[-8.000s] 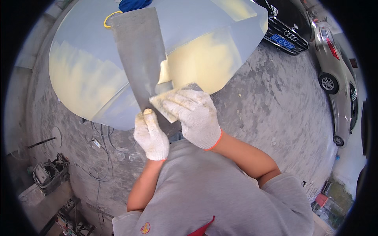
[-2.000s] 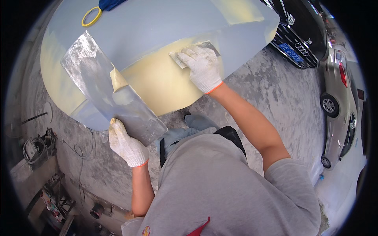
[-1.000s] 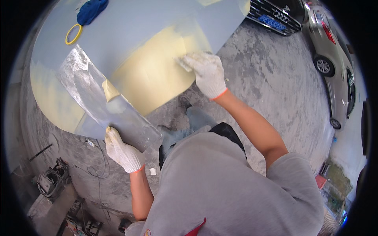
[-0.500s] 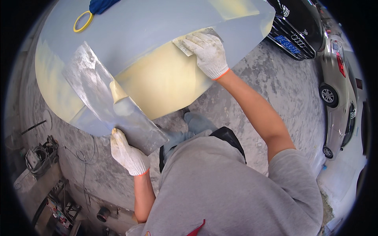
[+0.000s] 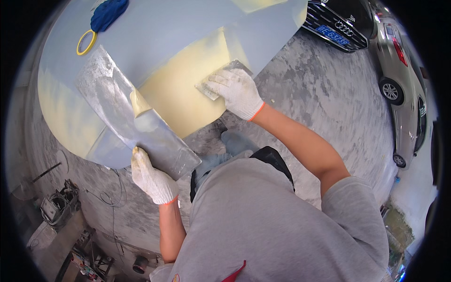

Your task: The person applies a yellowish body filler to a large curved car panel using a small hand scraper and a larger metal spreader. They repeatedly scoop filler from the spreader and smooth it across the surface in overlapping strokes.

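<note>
My left hand (image 5: 152,181), in a white knit glove, grips the near end of a long metal sheet (image 5: 105,94). A lump of cream-yellow putty (image 5: 138,103) sits on this sheet. My right hand (image 5: 239,93), gloved the same way, is closed on a flat putty spreader (image 5: 206,91). The fingers lie over the spreader and hide its middle. It rests against a broad patch of pale yellow putty (image 5: 176,84) on a grey car body panel (image 5: 155,33), near the edge closest to me. The metal sheet overlaps part of the panel.
A yellow tape roll (image 5: 87,42) and a bundled blue cloth (image 5: 108,15) lie on the panel's far left. At the right stand a black car (image 5: 350,23) and a beige car (image 5: 399,84). Cables and equipment (image 5: 61,202) are on the lower left.
My right hand has drawn the spreader toward me and a little left over the putty, uncovering the patch's far corner. My left hand still holds the metal sheet. The view has shifted slightly.
</note>
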The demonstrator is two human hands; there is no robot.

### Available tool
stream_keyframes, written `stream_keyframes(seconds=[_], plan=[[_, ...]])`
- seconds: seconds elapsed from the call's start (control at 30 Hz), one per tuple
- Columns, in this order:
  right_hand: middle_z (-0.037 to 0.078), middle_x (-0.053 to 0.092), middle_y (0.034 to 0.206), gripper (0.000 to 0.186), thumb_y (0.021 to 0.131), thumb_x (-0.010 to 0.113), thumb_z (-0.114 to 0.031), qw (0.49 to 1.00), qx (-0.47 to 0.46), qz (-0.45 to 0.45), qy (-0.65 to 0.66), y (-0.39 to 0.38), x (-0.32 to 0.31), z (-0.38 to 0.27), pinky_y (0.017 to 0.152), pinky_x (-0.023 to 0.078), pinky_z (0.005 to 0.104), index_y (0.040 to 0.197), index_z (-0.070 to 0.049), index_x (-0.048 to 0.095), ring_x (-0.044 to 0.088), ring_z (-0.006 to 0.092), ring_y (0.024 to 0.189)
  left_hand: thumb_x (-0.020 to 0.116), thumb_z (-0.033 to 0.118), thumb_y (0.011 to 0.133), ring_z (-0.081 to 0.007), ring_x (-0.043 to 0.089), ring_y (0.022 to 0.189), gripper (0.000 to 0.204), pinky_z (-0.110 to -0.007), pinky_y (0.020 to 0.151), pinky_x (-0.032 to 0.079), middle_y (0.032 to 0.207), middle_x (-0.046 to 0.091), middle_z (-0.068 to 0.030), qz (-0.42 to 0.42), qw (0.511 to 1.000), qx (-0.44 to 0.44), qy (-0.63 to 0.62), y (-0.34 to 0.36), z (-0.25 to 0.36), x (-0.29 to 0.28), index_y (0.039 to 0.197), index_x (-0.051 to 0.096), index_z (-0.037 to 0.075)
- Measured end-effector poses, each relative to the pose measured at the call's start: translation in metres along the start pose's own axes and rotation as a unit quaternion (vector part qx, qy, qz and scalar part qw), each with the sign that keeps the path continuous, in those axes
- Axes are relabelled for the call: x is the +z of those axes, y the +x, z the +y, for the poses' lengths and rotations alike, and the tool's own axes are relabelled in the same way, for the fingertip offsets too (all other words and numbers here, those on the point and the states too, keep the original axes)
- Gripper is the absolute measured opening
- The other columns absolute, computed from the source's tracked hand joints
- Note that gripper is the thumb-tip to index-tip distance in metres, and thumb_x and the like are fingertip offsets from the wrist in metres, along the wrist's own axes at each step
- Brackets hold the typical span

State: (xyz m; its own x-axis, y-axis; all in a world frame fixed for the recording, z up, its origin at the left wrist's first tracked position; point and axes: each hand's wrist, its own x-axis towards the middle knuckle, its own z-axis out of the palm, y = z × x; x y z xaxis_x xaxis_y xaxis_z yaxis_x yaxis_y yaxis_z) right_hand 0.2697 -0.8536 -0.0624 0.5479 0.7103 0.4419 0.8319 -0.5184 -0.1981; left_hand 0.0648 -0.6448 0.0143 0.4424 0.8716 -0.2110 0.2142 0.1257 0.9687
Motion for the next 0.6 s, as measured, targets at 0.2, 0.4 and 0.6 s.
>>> stream_keyframes(seconds=[0.2, 0.4, 0.6], plan=[[0.005, 0.076, 0.131, 0.042, 0.085, 0.066, -0.013, 1.0, 0.023, -0.003, -0.003, -0.033, -0.003, -0.043, 0.106, 0.051, 0.0426, 0.126, -0.013, 0.075, 0.068, 0.0212, 0.125, 0.058, 0.035, 0.115, -0.0151, 0.063, 0.109, 0.049, -0.03, 0.099, 0.051, 0.121, 0.07, -0.0083, -0.048, 0.999, -0.014, -0.019, 0.007, 0.006, -0.008, 0.137, 0.065, -0.009], [0.003, 0.073, 0.135, 0.047, 0.082, 0.068, -0.01, 0.998, 0.053, -0.02, 0.017, -0.068, -0.002, -0.101, 0.105, 0.051, 0.0434, 0.128, -0.014, 0.074, 0.068, 0.0226, 0.124, 0.06, 0.033, 0.114, -0.0148, 0.063, 0.107, 0.046, -0.03, 0.098, 0.051, 0.121, 0.07, -0.0071, -0.097, 0.995, -0.022, -0.028, 0.014, 0.008, -0.036, 0.134, 0.066, -0.007], [0.007, 0.078, 0.128, 0.043, 0.08, 0.068, -0.006, 0.989, 0.117, 0.05, 0.078, -0.061, -0.024, -0.133, 0.107, 0.051, 0.0439, 0.122, -0.01, 0.077, 0.069, 0.023, 0.125, 0.063, 0.033, 0.112, -0.0149, 0.064, 0.105, 0.043, -0.031, 0.096, 0.052, 0.118, 0.07, -0.0066, -0.128, 0.991, -0.032, -0.019, 0.016, 0.008, -0.044, 0.131, 0.067, -0.006]])
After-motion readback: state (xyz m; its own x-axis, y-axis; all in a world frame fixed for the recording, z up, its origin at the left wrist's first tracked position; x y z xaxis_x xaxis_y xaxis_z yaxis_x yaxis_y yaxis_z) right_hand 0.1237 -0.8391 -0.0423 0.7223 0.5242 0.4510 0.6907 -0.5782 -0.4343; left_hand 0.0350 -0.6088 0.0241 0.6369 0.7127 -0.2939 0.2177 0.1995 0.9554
